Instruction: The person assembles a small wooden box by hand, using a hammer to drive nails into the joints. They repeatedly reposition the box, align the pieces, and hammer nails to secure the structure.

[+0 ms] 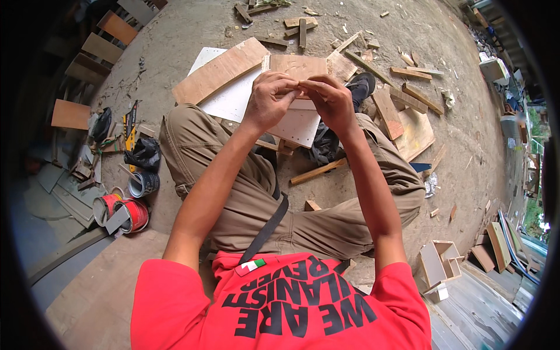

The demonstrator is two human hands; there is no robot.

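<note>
My left hand [269,100] and my right hand [330,100] meet at the fingertips in front of me, above the boards between my legs. The fingers of both are pinched together; whatever lies between them is too small or hidden to make out. Just beneath the hands is a white board [298,127] with small holes along its near edge. Behind them a plywood piece [298,65] shows. To the left, a long plywood board [221,71] lies slantwise over a white panel [228,99].
Wood offcuts [417,73] litter the concrete floor [192,23]. On the left stand red paint cans [135,216], a black bag [143,153] and a yellow-black handsaw [130,129]. A small wooden compartment box [434,265] sits at the lower right. A wooden stick [318,171] lies between my legs.
</note>
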